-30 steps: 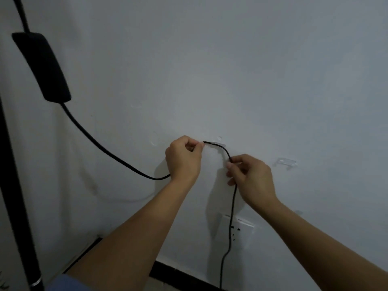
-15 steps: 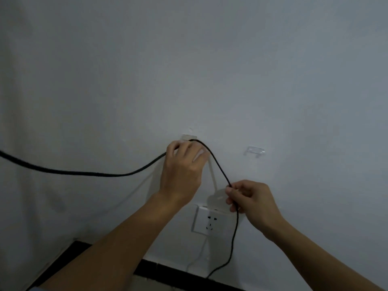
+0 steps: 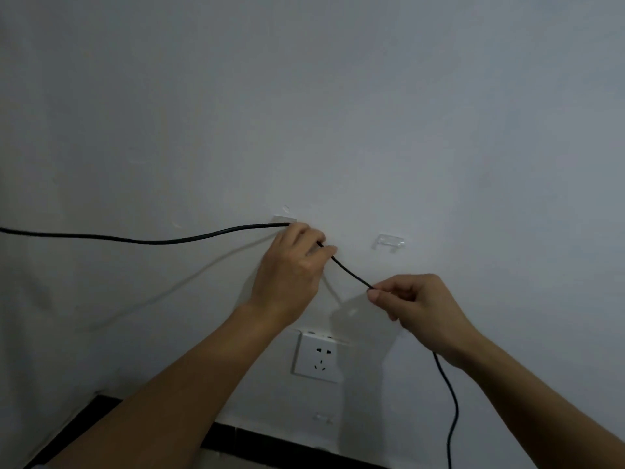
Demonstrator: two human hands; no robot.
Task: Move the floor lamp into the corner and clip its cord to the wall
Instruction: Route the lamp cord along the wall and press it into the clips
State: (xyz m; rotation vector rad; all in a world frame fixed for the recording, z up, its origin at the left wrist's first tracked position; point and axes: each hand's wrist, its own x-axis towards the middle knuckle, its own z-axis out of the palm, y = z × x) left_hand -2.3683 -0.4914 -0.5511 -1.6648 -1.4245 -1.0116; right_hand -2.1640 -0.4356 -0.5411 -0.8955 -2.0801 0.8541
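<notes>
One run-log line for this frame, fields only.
stage: clipping cord | left hand: presses cord at clear clip | right hand: pinches cord lower down | second clip: empty | socket: unused

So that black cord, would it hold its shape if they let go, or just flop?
Probably flop. The black cord sags in a shallow curve toward the left hand and hangs loose below the right hand. It looks thin and light, pinched by fingertips alone. It bends easily at the clear clip.
</notes>
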